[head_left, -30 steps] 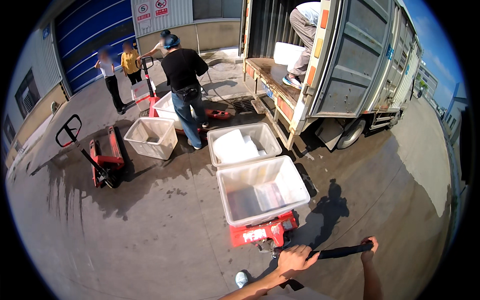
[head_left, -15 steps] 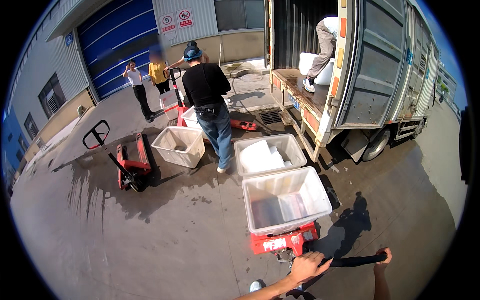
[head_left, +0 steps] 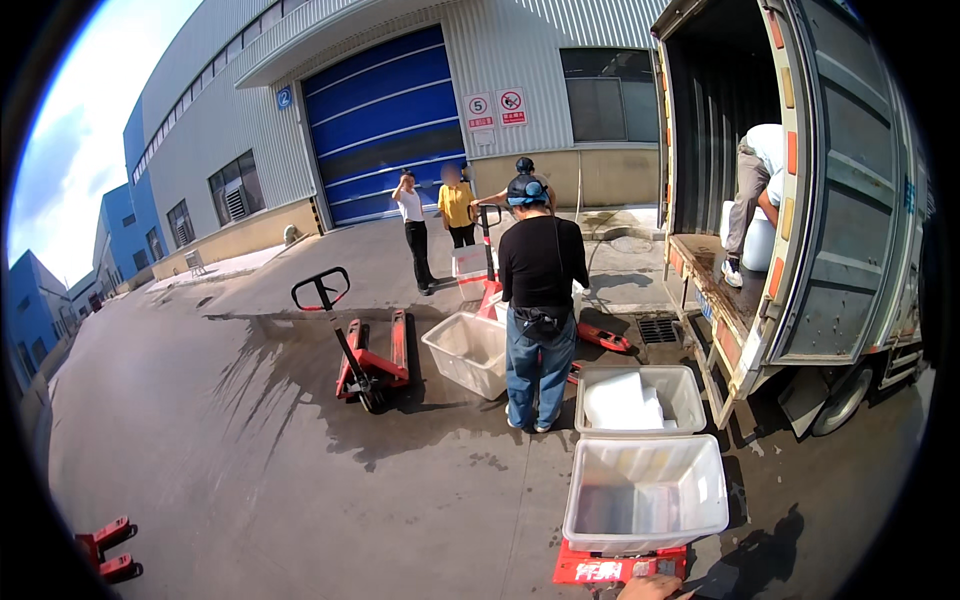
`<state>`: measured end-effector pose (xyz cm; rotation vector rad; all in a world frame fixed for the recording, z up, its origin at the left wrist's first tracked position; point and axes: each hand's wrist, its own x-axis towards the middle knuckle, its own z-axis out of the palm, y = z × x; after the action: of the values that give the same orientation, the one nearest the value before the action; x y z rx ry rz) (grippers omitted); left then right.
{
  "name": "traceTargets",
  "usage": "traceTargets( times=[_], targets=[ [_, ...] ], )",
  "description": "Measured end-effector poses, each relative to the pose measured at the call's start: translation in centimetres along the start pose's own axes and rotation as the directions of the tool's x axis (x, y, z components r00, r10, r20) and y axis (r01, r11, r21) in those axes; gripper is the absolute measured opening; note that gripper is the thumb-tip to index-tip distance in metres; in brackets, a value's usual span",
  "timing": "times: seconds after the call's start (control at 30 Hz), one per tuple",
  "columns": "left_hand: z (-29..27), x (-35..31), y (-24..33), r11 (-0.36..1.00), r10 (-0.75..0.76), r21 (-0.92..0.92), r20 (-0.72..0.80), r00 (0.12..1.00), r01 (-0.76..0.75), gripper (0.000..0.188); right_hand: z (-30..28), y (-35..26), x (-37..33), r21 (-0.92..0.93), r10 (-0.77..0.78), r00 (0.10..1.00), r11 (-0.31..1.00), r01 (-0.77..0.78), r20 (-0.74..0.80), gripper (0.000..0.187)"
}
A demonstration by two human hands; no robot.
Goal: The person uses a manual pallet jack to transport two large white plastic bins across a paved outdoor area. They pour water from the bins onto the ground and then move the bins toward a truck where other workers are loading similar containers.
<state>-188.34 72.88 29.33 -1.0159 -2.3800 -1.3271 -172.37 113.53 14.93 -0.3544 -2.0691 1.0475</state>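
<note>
My left hand shows only in part at the bottom edge, closed at the handle of a red pallet jack; the handle itself is mostly cut off. My right hand is out of the picture. Just ahead of my left hand, a whitish plastic tub rests on the jack, with a little murky, flat contents at its bottom. Directly beyond it stands a second tub, holding white foam-like blocks.
A person in black stands just beyond the tubs, beside another tub. An open box truck with a bending person inside is at right. Another red pallet jack stands left; red forks show lower left. More people stand near the blue shutter door.
The view has tilted up and swung left, so the scene sits lower and further right. My right hand and most of the handle have left the picture. The person in the truck bends lower.
</note>
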Motion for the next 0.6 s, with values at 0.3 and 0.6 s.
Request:
traceTargets(
  times=[0.3, 0.6],
  targets=[
    [-1.2, 0.1, -0.3, 0.999, -0.017, 0.042, 0.003, 1.0, 0.017, 0.031, 2.6, -1.9, 1.3, -0.079, -0.011, 0.999, 0.997, 0.015, 0.047, 0.022],
    [-2.4, 0.0, 0.6, 0.995, -0.072, 0.067, 0.007, 0.997, 0.071, 0.03, 4.1, -3.2, 1.0, 0.04, -0.161, 0.986, 0.986, 0.163, -0.052, 0.041]
  ],
)
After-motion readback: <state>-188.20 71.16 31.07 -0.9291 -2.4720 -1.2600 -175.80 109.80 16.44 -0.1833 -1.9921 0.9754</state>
